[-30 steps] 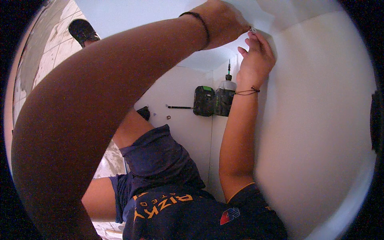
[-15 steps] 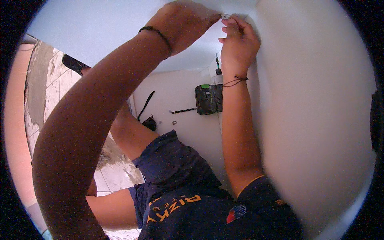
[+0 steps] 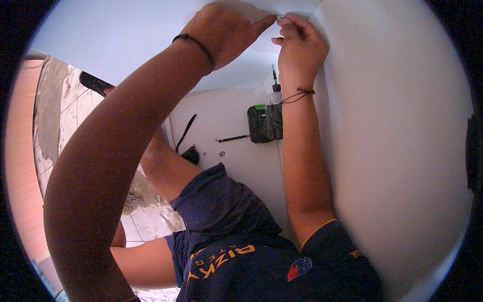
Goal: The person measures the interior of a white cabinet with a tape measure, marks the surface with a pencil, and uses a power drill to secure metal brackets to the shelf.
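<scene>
High up in the corner between two white panels, both my hands meet at a small whitish fitting point(image 3: 280, 18). My left hand point(image 3: 221, 35) reaches in from the left, one fingertip pressed against the piece; its other fingers are curled and partly hidden. From below, my right hand point(image 3: 302, 53) pinches the same piece between thumb and fingers. It is too small to tell its exact kind. A black and green cordless drill point(image 3: 262, 123) with a long bit stands close beside my right forearm, which hides part of it.
A black stick like a pencil point(image 3: 234, 138), a small metal bracket point(image 3: 222, 154) and a black item with a wrist strap point(image 3: 190, 154) lie on the white surface by my knee. A white panel point(image 3: 392, 151) rises at right. Stained floor tiles point(image 3: 133, 226) show at left.
Both hands stay at the fitting, with my right fingers shifted slightly up around it. The view has moved a little; the drill and loose items lie as before.
</scene>
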`<control>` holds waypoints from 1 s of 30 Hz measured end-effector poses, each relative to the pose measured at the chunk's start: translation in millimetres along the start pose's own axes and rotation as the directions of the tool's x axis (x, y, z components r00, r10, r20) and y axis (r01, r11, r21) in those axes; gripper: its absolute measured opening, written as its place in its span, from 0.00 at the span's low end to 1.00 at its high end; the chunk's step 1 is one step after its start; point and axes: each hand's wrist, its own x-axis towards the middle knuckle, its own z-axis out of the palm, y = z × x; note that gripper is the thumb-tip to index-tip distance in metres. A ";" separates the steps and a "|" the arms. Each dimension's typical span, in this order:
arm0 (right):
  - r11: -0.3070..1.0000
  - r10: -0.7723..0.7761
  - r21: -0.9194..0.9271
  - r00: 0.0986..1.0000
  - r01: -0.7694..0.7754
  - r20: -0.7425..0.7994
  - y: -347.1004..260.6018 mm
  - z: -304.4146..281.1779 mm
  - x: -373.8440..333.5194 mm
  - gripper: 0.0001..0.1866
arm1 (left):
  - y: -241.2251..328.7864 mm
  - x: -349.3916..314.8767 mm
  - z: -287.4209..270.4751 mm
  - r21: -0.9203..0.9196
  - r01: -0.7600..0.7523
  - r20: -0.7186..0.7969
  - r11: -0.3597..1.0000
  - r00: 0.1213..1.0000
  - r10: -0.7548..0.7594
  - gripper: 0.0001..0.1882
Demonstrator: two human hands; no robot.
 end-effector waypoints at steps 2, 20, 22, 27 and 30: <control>1.000 -0.017 0.000 1.000 0.017 -0.002 0.2 -1.5 -0.2 0.06 | 4.6 -5.7 -5.0 -0.007 0.011 -0.039 1.000 0.999 -0.011 0.26; 1.000 -0.014 0.011 1.000 0.014 0.024 2.0 -3.1 2.5 0.08 | 3.1 7.2 8.4 0.034 0.023 0.007 0.999 1.000 -0.023 0.27; 0.999 -0.035 0.031 0.999 0.034 0.040 2.1 -3.9 1.8 0.09 | 4.3 6.8 8.6 0.049 0.014 -0.053 0.999 0.999 -0.011 0.27; 1.000 -0.022 0.009 1.000 0.022 0.015 -0.8 -1.8 -1.3 0.09 | -7.4 17.9 56.5 -0.129 -0.039 -0.447 0.991 0.894 -0.023 0.27; 0.998 0.042 0.040 0.998 -0.041 -0.038 8.2 -4.7 -13.6 0.08 | -2.0 14.8 53.1 -0.070 -0.030 -0.430 0.997 0.903 -0.003 0.28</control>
